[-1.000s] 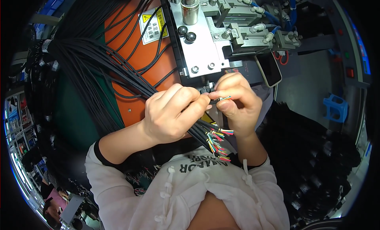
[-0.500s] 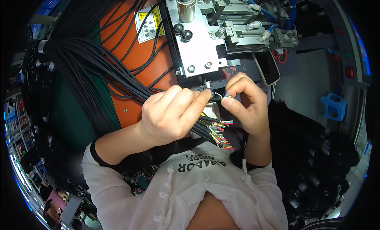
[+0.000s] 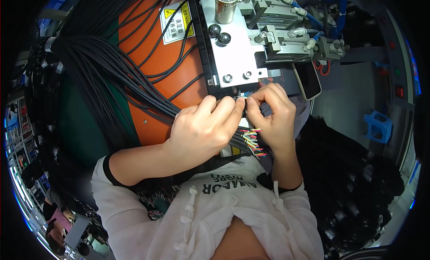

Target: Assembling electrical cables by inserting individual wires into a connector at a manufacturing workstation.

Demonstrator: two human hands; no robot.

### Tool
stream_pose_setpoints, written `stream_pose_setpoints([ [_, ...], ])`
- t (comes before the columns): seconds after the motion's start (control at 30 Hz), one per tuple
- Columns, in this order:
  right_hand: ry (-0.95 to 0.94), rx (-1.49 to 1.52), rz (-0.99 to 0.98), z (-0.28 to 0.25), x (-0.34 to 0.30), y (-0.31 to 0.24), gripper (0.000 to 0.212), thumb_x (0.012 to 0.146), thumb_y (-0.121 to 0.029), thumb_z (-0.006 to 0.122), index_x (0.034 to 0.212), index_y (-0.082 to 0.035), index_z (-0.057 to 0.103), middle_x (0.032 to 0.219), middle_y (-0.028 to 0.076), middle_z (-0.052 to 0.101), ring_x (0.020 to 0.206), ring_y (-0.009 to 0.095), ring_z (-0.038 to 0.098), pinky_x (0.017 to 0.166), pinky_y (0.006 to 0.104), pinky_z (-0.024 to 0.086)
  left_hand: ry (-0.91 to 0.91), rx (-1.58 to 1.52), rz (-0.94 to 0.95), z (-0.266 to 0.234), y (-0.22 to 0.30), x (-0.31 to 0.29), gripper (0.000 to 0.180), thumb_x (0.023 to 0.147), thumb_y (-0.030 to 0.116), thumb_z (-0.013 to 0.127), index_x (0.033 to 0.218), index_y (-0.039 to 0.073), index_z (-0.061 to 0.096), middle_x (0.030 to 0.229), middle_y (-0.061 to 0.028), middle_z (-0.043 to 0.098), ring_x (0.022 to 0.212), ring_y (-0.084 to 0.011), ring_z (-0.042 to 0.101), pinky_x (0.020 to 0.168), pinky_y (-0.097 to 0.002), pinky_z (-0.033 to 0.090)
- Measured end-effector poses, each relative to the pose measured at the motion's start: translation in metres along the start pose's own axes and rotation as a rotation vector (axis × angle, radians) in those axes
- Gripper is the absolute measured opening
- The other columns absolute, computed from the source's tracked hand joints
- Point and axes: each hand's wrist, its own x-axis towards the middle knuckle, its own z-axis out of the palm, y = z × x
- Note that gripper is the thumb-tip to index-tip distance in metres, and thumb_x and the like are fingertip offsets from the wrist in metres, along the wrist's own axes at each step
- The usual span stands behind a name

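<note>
My left hand (image 3: pixel 204 125) is closed, thumb and forefinger pinching the end of a black cable just below the machine's metal plate (image 3: pixel 234 58). Opposite it, my right hand (image 3: pixel 274 114) pinches the thin wires at that cable's end. The fingertips of both hands almost meet, largely hiding the wires between them. Below my left hand, a group of cable ends with stripped, coloured wires (image 3: pixel 251 142) fans out to the right. The long bundle of black cables (image 3: pixel 134 83) runs from the upper left to behind my left hand.
Pneumatic cylinders (image 3: pixel 291 47) with blue hoses sit on the machine at the upper right. A phone (image 3: pixel 307 81) lies beside it. Orange panel (image 3: pixel 165 87) bears a warning label (image 3: pixel 177 23). Black cable heaps (image 3: pixel 349 184) lie at right, near a blue stool (image 3: pixel 377 122).
Both hands have moved up closer to the machine, and my right hand has come in against the left fingertips. The wires between them are now mostly covered. The view has shifted slightly.
</note>
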Motion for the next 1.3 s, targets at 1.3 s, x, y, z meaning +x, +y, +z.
stream_pose_setpoints([
  [1.3, 0.145, 0.800, -0.049, 0.002, -0.007, -0.016, 0.016, 0.079, -0.010, 0.074, 0.084, -0.001, 0.062, 0.085, 0.010, 0.062, 0.079, 0.023, 0.058, 0.072, 0.0332, 0.046, 0.280, -0.401, 0.091, 0.002, -0.014, 0.007, 0.019, 0.075, 0.008, 0.068, 0.092, 0.000, 0.067, 0.073, -0.0044, 0.054, 0.058, -0.0161, 0.056, 0.046, -0.0276, 0.043],
])
